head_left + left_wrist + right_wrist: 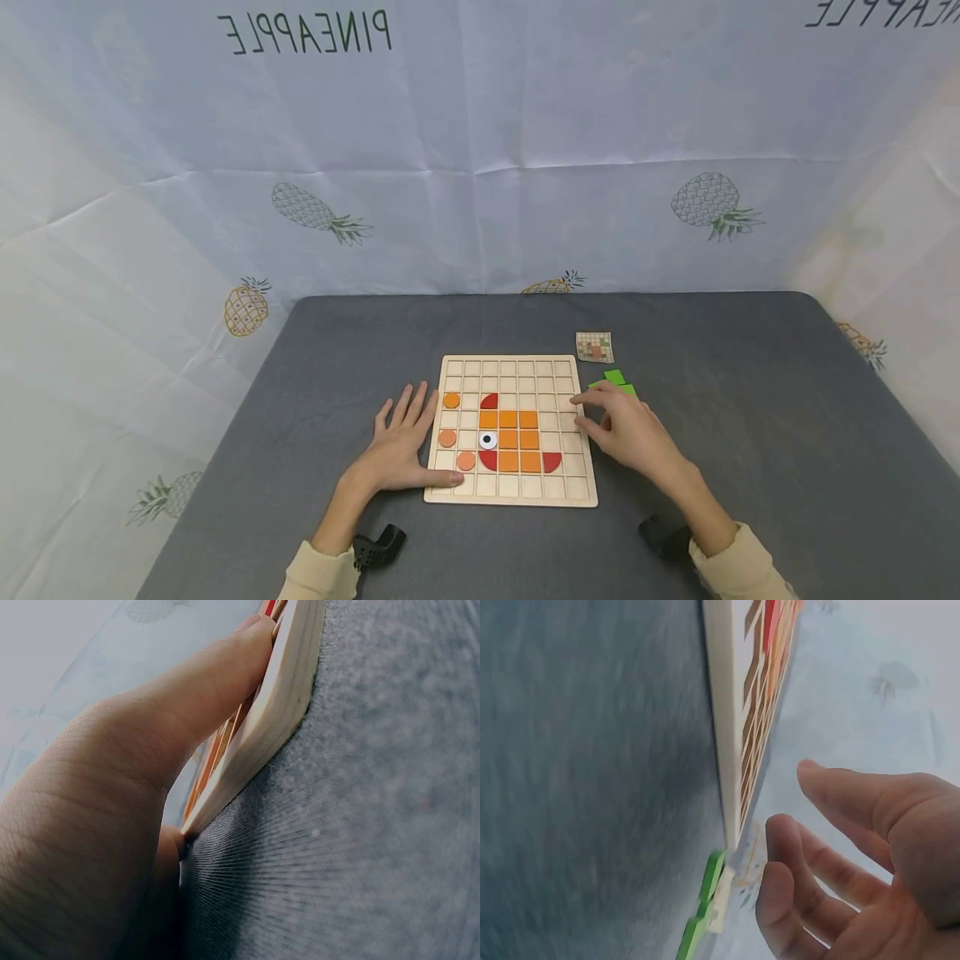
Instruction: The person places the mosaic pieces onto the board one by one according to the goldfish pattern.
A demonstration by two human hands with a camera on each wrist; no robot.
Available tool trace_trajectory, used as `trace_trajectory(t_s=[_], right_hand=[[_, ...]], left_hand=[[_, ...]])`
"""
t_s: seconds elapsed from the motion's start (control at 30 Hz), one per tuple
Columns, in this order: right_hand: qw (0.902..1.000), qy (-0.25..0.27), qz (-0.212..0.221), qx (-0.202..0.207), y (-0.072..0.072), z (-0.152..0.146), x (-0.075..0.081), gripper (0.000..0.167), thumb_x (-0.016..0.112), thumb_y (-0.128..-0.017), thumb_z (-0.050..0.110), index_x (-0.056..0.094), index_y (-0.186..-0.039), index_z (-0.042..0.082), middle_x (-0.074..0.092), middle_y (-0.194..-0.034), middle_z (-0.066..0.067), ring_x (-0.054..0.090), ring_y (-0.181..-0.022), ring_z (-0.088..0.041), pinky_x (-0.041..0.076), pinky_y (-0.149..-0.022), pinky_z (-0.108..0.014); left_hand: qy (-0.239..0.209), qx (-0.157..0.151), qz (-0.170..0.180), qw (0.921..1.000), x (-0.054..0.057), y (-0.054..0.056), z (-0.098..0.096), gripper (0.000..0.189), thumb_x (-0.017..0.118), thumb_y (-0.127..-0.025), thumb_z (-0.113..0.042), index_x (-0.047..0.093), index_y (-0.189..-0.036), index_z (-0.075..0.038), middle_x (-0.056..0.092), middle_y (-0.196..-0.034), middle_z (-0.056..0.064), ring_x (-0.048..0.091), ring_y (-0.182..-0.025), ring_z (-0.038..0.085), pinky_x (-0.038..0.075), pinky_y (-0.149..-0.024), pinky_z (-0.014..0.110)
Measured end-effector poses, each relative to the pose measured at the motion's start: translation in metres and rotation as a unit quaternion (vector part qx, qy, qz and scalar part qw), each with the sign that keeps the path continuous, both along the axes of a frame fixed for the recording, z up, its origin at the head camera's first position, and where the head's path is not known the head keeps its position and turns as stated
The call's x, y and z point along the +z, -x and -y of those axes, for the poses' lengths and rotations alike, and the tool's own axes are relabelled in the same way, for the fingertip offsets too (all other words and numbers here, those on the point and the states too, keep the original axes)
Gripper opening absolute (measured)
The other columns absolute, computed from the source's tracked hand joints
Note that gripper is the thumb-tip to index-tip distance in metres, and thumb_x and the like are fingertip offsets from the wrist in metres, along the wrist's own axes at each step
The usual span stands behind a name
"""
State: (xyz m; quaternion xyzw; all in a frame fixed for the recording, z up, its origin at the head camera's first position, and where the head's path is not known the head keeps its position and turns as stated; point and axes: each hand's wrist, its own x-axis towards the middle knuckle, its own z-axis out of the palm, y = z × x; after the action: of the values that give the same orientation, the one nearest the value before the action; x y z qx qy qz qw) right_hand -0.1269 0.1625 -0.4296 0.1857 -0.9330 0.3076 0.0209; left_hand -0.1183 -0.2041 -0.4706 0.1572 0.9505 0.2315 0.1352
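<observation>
A wooden grid board (517,492) lies flat on the grey table. Orange square tiles (508,439) fill a block near its middle, beside an eye tile (487,440) and several red quarter-circle tiles (552,462). Orange round tiles (451,401) sit along the left columns. My left hand (399,450) spreads its fingers at the board's left edge, its thumb resting on the lower left corner. Over the right edge hovers my right hand (633,427), fingers loosely bent; the right wrist view shows a gap between thumb and fingers, with nothing held.
Green tiles (615,377) lie on the table just right of the board, partly hidden by the right hand. Behind them is a small pattern card (595,347). A pineapple-printed cloth (480,233) hangs beyond the table's far edge.
</observation>
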Motion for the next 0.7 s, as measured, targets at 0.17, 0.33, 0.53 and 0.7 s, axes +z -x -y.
trace_trajectory(t_s=[0.17, 0.33, 0.53, 0.7], right_hand=[[0.9999, 0.005, -0.011, 0.003, 0.012, -0.009, -0.002, 0.033, 0.08, -0.095, 0.002, 0.078, -0.128, 0.001, 0.074, -0.123, -0.019, 0.055, -0.065, -0.004, 0.044, -0.053, -0.024], [1.0, -0.003, 0.003, 0.008, 0.023, -0.014, -0.005, 0.036, 0.08, -0.096, 0.002, 0.076, -0.131, -0.001, 0.07, -0.129, -0.023, 0.06, -0.07, -0.009, 0.046, -0.056, -0.026], [0.9995, -0.028, 0.012, 0.008, 0.032, -0.015, -0.01, 0.037, 0.079, -0.096, 0.002, 0.075, -0.133, -0.001, 0.068, -0.135, -0.026, 0.067, -0.082, -0.02, 0.051, -0.064, -0.035], [0.9988, -0.046, 0.015, 0.0, 0.036, -0.016, -0.015, 0.037, 0.077, -0.096, 0.0, 0.074, -0.133, -0.004, 0.068, -0.136, -0.029, 0.074, -0.102, -0.038, 0.061, -0.078, -0.053]], left_hand=[[-0.002, 0.001, -0.001, 1.0, 0.0, 0.0, 0.0, 0.14, 0.082, -0.074, -0.071, 0.012, -0.174, -0.003, 0.002, -0.183, 0.025, -0.002, -0.17, 0.051, 0.0, -0.13, 0.076], [-0.002, -0.003, -0.003, 1.0, -0.002, 0.0, 0.001, 0.139, 0.081, -0.075, -0.072, 0.012, -0.174, -0.003, 0.002, -0.183, 0.025, -0.002, -0.17, 0.051, 0.0, -0.129, 0.077], [-0.003, -0.006, -0.007, 1.0, -0.004, 0.0, 0.001, 0.14, 0.08, -0.075, -0.074, 0.012, -0.174, -0.003, 0.001, -0.183, 0.025, -0.003, -0.17, 0.052, 0.0, -0.129, 0.078], [-0.005, -0.005, -0.006, 1.0, -0.004, 0.0, 0.001, 0.14, 0.08, -0.074, -0.074, 0.012, -0.174, -0.003, 0.001, -0.183, 0.025, -0.003, -0.17, 0.051, 0.0, -0.129, 0.077]])
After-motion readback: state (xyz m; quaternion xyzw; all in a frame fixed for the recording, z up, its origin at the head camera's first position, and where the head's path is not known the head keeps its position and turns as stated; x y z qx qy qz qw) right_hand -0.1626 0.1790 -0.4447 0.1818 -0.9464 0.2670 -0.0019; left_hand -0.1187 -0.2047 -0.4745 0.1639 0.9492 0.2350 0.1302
